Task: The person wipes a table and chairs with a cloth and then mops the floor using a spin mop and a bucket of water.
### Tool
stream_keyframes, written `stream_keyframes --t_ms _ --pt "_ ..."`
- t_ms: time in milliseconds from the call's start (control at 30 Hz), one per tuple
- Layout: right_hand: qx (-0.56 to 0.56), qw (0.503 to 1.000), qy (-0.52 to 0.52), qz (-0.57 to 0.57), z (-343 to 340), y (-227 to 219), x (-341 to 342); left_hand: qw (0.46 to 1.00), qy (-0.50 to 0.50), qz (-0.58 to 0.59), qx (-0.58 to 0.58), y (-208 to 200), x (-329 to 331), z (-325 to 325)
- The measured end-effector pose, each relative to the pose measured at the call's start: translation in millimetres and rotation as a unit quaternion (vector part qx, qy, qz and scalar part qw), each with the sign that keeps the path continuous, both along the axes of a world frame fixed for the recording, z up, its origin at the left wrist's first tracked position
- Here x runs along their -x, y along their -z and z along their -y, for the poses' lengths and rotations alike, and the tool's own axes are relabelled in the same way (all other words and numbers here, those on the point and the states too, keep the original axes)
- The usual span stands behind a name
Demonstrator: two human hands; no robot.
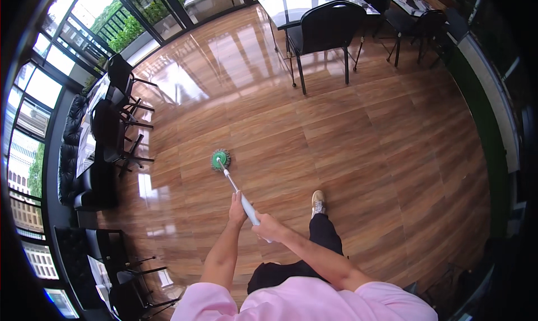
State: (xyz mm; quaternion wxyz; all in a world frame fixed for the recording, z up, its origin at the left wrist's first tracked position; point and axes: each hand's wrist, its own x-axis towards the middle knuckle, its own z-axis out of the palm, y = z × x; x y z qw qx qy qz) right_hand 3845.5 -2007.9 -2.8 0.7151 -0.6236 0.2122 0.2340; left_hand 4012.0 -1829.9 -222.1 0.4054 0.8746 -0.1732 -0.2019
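Observation:
Both my hands are closed round the pale handle of a mop (247,207) that slants away from me to the left. My left hand (237,210) grips it higher up, near where the white grip meets the thin metal shaft. Close to the handle's near end, my right hand (269,228) is wrapped round it. At the far end, the round green mop head (221,159) with a greyish fringe rests on the glossy wood-look floor (269,136).
Black chairs (330,29) stand by a white-topped table (291,4) at the far side. More chairs (109,125), tables and a black tufted sofa (70,147) line the left beside tall windows. A green strip (487,136) edges the right side. My shoe (318,200) is on the floor.

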Motion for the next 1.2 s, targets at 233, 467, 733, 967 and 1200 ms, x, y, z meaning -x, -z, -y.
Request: stream_keyframes --t_ms 233,467,733,967,1200 --pt "-0.052 0.970 0.232 -0.039 221.5 25.4 0.1 0.987 0.069 0.073 -0.125 9.5 -2.2 247.7" --pt "0.046 0.756 0.641 0.123 347.4 -81.8 55.5 0.943 0.328 0.045 -0.042 -70.1 34.8 508.6" --pt "0.225 0.576 0.748 0.242 379.8 -8.0 -45.1 0.946 0.316 0.072 0.006 -80.1 -38.7 525.2" --pt "0.046 0.766 0.561 0.310 218.7 3.9 -267.2 0.995 0.063 0.076 -0.002 -63.2 -220.5 286.2" --pt "-0.050 0.935 0.258 0.237 13.2 114.9 -290.3 0.925 -0.049 0.023 -0.376 42.5 -280.6 -17.2"
